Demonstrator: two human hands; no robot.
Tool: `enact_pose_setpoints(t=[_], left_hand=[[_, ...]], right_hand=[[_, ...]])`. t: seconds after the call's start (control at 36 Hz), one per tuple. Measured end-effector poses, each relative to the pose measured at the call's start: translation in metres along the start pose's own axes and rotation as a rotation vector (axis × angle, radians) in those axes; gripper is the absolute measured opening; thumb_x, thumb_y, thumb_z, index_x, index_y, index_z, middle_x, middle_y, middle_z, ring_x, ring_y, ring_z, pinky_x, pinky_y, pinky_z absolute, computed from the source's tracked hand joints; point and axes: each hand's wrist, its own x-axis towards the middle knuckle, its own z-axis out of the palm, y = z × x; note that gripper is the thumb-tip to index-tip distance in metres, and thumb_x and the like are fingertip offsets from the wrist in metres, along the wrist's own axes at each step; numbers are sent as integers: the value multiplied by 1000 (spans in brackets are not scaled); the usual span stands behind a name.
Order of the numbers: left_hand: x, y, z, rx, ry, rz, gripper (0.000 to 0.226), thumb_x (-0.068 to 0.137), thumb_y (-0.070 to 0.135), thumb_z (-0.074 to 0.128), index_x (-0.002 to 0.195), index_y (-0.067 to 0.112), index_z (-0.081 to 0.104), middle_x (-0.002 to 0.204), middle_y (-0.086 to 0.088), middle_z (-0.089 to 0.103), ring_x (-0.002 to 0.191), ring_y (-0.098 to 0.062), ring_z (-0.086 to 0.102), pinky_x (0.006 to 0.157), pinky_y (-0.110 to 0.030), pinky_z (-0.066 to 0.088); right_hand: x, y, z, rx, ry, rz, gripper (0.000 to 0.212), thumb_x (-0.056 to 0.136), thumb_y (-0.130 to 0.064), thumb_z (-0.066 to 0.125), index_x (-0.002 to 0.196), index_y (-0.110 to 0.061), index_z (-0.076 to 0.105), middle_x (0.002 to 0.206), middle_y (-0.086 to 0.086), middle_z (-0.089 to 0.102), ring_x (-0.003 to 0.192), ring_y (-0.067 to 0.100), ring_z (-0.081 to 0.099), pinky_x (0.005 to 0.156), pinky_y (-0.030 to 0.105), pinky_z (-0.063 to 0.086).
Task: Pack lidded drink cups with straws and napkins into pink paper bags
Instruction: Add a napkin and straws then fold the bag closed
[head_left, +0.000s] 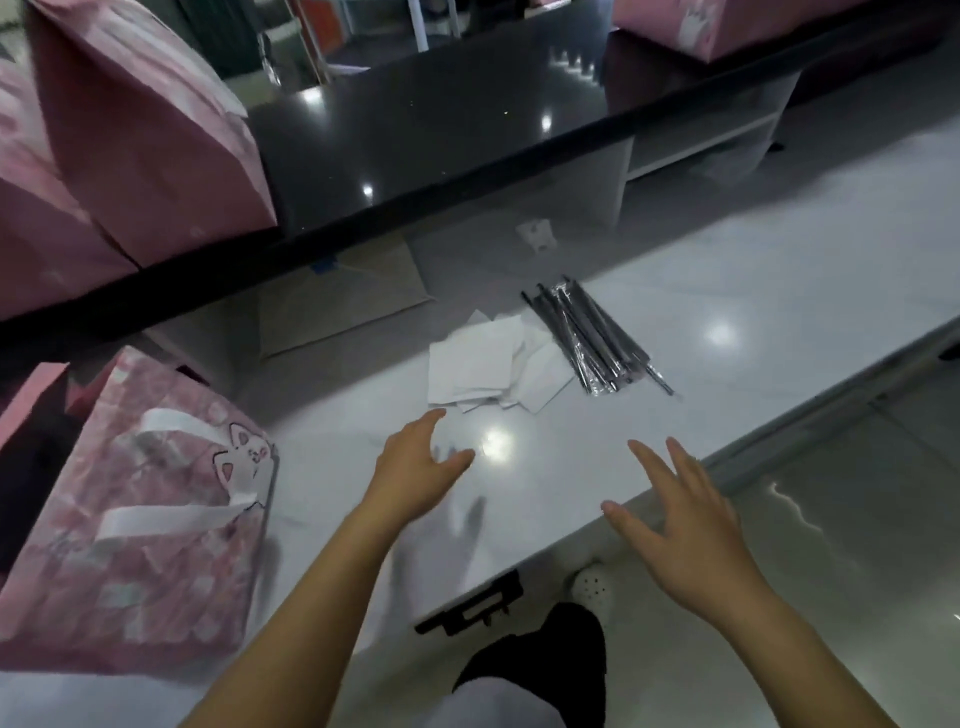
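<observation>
So here's where we're at: both hands are over the white table (727, 291) holding nothing. The left hand (415, 462) has its fingers spread and relaxed just short of the napkins (488, 364), and the right hand (685, 525) is splayed out near the table's front edge. The napkins are a loose, fanned-out pile mid-table, and the wrapped straws (592, 338) lie in a bundle right beside them on the right, touching or nearly so. The cat-print pink bag (140, 519) sits at our left, just beside the left forearm, and more pink bags (130, 130) stand on the dark counter (415, 119) behind. We can't see any cups, so we're guessing they're already bagged or out of view. The biggest risk we see is the napkin pile, which is messy enough that a quick pinch lifts several at once or slides the stack into the straws. Those straw wrappers look slick too, so grabbing one could roll the rest toward the table edge. The left arm could also bump the bag over.
</observation>
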Motion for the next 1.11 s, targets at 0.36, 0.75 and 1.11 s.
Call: enact_pose_setpoints(t=[0.36, 0.75, 1.11], left_hand=[[140, 49, 16, -166, 278, -222, 65, 84, 26, 69, 143, 22, 44, 132, -9, 56, 116, -30, 55, 95, -40, 48], [150, 46, -5, -569, 361, -324, 41, 86, 7, 71, 123, 24, 63, 92, 6, 63, 73, -6, 59, 58, -8, 44], [75, 107, -26, -678, 381, -212, 15, 88, 11, 73, 88, 25, 76, 86, 16, 74, 81, -5, 69, 74, -17, 55]], right_hand=[[81, 23, -59, 237, -2, 135, 48, 86, -37, 70, 124, -56, 48, 153, -21, 30, 131, 5, 38, 89, 33, 44], [178, -20, -67, 165, -139, -49, 44, 89, -40, 64, 132, -43, 53, 144, -21, 43, 134, 3, 41, 108, 32, 36], [218, -67, -79, 304, -339, -352, 40, 87, -24, 74, 119, -43, 60, 120, -40, 50, 114, -23, 43, 93, 2, 34]])
